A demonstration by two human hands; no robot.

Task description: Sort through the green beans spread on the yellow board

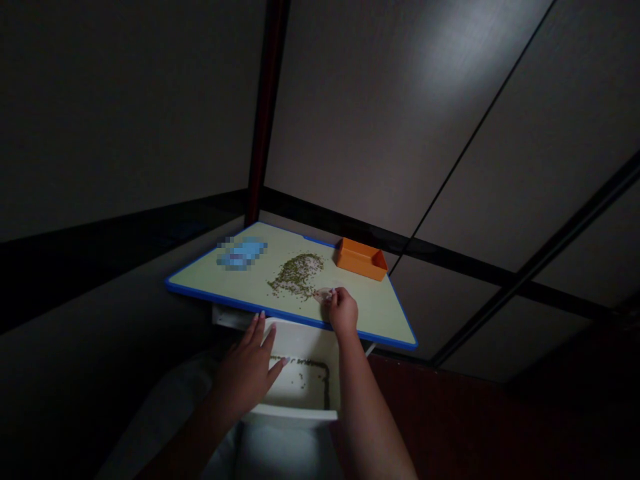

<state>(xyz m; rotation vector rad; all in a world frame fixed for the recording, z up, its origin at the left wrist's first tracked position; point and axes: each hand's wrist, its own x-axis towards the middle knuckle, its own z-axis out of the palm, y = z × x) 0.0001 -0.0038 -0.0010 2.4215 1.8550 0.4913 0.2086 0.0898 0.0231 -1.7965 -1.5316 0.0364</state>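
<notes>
Lying loose on the table, the grains are spreading beside a clear piece the right hand is pinching, so it's kinda a careful-fingers step. Left hand's spreading its fingers over the bin; the orange box is sitting farther back.

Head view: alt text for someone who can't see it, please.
The right hand holds a small pale item by scattered greenish grains on a blue-edged table; the left hand spreads over the side of a white bin. An orange box stands back right, a blurred blue item left.
</notes>
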